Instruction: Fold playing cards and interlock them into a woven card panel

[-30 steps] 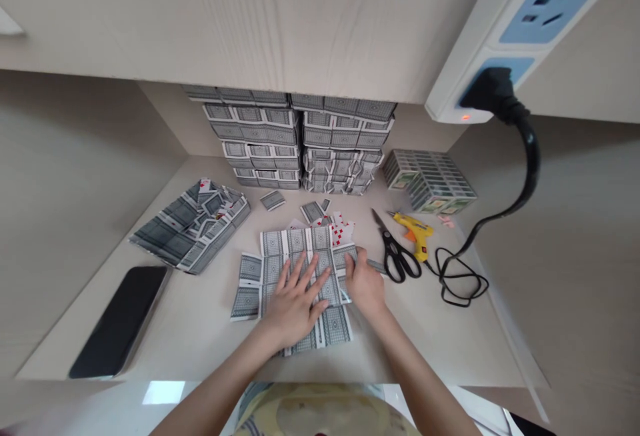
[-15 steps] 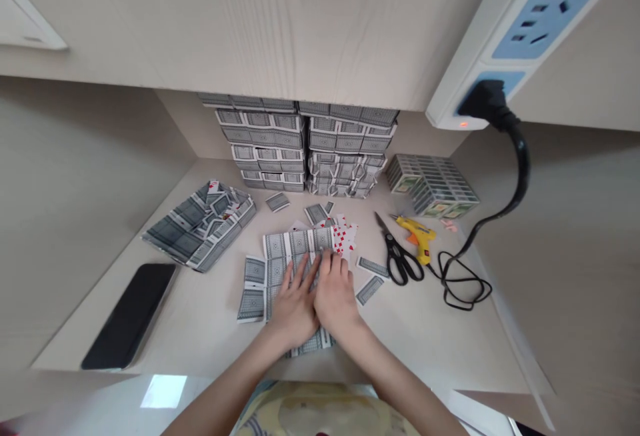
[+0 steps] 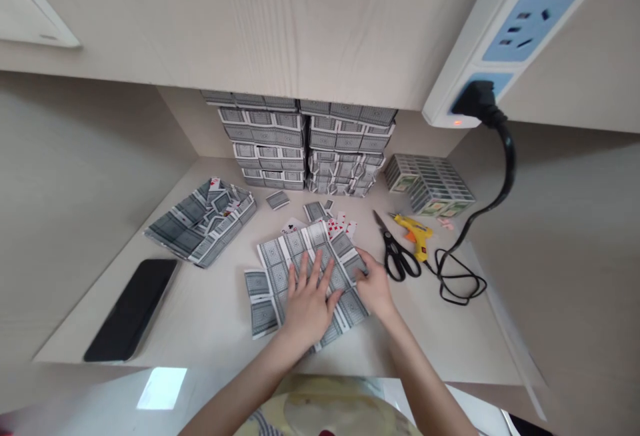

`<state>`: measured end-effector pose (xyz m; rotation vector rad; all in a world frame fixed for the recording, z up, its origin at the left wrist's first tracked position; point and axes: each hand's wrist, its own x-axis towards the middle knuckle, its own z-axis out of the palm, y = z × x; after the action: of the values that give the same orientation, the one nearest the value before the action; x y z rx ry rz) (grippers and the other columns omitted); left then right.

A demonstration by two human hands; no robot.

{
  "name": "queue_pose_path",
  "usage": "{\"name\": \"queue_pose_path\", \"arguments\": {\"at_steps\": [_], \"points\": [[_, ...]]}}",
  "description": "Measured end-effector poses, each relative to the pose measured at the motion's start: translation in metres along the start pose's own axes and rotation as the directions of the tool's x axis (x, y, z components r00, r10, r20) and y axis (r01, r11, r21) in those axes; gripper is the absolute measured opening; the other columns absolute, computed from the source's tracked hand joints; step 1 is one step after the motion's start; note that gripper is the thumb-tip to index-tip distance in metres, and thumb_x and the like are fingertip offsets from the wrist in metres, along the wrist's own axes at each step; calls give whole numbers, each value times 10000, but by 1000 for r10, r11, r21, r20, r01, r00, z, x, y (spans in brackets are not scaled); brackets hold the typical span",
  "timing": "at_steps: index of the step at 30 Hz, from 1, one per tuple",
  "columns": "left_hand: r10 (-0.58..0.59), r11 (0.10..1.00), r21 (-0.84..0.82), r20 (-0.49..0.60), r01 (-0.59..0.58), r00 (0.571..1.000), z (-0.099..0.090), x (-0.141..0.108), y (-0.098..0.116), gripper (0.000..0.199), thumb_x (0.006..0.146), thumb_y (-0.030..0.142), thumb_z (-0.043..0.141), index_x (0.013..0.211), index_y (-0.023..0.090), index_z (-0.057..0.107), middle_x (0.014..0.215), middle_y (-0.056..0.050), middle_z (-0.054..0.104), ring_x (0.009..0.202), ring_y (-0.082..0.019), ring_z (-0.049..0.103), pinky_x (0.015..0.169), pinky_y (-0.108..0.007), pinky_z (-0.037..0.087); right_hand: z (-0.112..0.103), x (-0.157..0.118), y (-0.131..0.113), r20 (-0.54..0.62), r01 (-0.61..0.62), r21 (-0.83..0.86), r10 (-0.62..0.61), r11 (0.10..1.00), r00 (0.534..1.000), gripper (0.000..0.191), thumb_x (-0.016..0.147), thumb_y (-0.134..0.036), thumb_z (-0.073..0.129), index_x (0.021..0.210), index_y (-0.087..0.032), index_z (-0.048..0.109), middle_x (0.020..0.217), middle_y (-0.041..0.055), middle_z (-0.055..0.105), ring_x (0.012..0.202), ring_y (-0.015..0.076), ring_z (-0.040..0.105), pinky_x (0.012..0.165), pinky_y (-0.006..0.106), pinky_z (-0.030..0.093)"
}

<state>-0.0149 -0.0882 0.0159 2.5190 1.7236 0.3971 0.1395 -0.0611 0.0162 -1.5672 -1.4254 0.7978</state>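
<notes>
A sheet of joined playing cards point(image 3: 276, 257), patterned backs up, lies slightly turned on the desk. My left hand point(image 3: 307, 304) rests flat on its middle with the fingers spread. At the right edge, my right hand point(image 3: 375, 286) has its thumb and fingers closed on the sheet; the fingertips are partly hidden. A smaller joined card piece point(image 3: 261, 316) sticks out from under the left side. Loose cards point(image 3: 336, 228) with red pips lie face up just behind the sheet.
Black-handled scissors point(image 3: 397, 257) and a yellow glue gun point(image 3: 416, 233) with a coiled cord lie right. At left are a card-made tray point(image 3: 225, 239) of card pieces and a black phone point(image 3: 131, 309). Stacked card boxes point(image 3: 270, 136) stand behind; a power strip point(image 3: 453, 99) hangs upper right.
My right hand has moved right, from beside my left hand to the sheet's edge. The sheet has turned, and its right-hand strip of cards now shows. My left hand's fingers have spread.
</notes>
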Motion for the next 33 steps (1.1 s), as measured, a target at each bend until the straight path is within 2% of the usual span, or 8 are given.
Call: {"name": "queue_pose_path", "arguments": {"at_steps": [4,8,14,19,22,26,30,33], "points": [[77,997,-15,13,-77,997,-5,-2,0,511,869,459,308,1357,318,255,1459,28,183,1340,-258,109,1064,-495,159,-7,17,2,50,46,13,-47,999,998,462,659,-76,417,1079,-174,581,1080,56,636,1022,202,571,940,371,404],[71,997,-8,-30,-72,997,-8,-3,2,505,871,424,333,1356,298,270,1450,13,213,1335,-257,138,1065,-493,158,-5,26,5,86,96,-7,-95,995,992,475,671,-60,400,1093,-185,580,1088,49,636,1035,193,570,935,365,414],[44,999,-8,-55,-45,997,-4,-2,6,495,861,398,360,1339,276,322,1439,0,243,1333,-264,145,1072,-494,133,8,14,-2,159,204,-111,-185,973,970,562,686,-22,357,1197,-196,512,1179,52,583,1103,180,530,954,361,411],[31,1000,-5,-19,-31,999,0,-2,5,500,852,371,364,1334,241,340,1430,-23,270,1336,-267,124,1072,-513,107,21,-1,-6,220,305,-202,-261,931,940,671,652,3,347,1295,-182,396,1319,66,451,1217,175,412,1021,374,342],[18,1000,-11,-6,-18,1000,2,-2,6,499,847,374,370,1321,217,368,1427,-40,279,1338,-274,103,1074,-519,88,27,-3,-5,215,325,-236,-277,916,936,624,686,-23,360,1291,-174,401,1328,72,439,1229,179,394,1031,371,327],[-40,998,-57,8,40,999,5,-2,15,501,858,336,354,1344,218,319,1446,-39,224,1342,-273,72,1067,-540,69,27,6,-5,108,223,-238,-203,945,973,428,798,-131,355,1198,-170,502,1184,88,573,1091,191,532,950,353,408],[-119,970,-190,180,153,976,-7,-3,23,509,858,283,352,1343,132,312,1450,-103,187,1338,-296,59,1040,-581,90,17,21,-1,-14,125,-172,-129,977,992,306,810,-239,421,1060,-164,579,1026,97,651,950,217,605,848,364,463],[62,897,-427,372,112,926,-36,-3,18,490,851,371,388,1302,179,392,1434,-107,243,1327,-282,155,1042,-532,184,6,31,3,-56,100,-112,-106,989,993,264,784,-300,484,986,-169,593,946,89,670,881,219,621,820,373,467]]}}
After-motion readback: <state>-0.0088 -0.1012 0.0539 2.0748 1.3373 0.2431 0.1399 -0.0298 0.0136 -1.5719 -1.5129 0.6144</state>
